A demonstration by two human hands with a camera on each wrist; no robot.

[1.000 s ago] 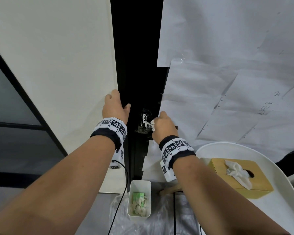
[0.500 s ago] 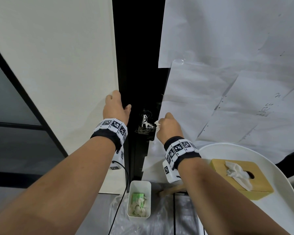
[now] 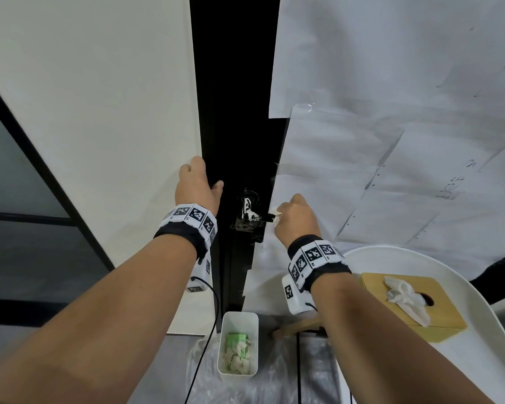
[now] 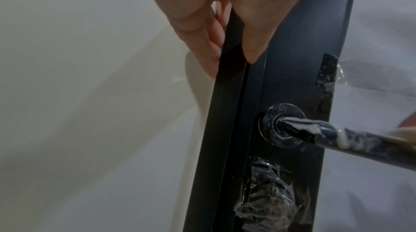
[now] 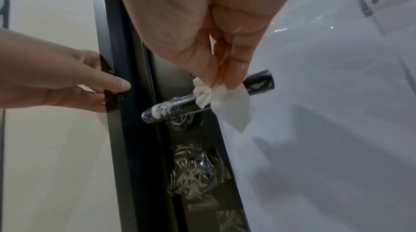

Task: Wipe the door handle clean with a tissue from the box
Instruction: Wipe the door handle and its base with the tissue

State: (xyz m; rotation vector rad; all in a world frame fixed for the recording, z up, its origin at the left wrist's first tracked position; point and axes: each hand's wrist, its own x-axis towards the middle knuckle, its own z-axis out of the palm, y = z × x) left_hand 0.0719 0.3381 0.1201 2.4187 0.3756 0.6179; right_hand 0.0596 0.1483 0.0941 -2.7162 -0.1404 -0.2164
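Observation:
A black lever door handle (image 5: pixel 180 106) smeared with white paste sticks out of the dark door edge (image 3: pixel 236 126); the handle (image 4: pixel 333 134) also shows in the left wrist view. My right hand (image 3: pixel 296 217) pinches a crumpled white tissue (image 5: pixel 227 101) against the handle's outer half. My left hand (image 3: pixel 197 189) grips the black door edge (image 4: pixel 225 93) above the handle, thumb (image 5: pixel 108 82) on one side, fingers on the other. The yellow tissue box (image 3: pixel 411 304) with a tissue poking out stands at the lower right.
The box rests on a white round table (image 3: pixel 478 360). A white bin (image 3: pixel 238 344) with used tissues and a green packet stands on the floor below the handle. Paper sheets under plastic film (image 3: pixel 391 141) cover the door; crumpled film (image 5: pixel 195 173) wraps the lock below the handle.
My right hand with the tissue has slid to the right along the handle, away from the door edge. The left hand has kept its hold.

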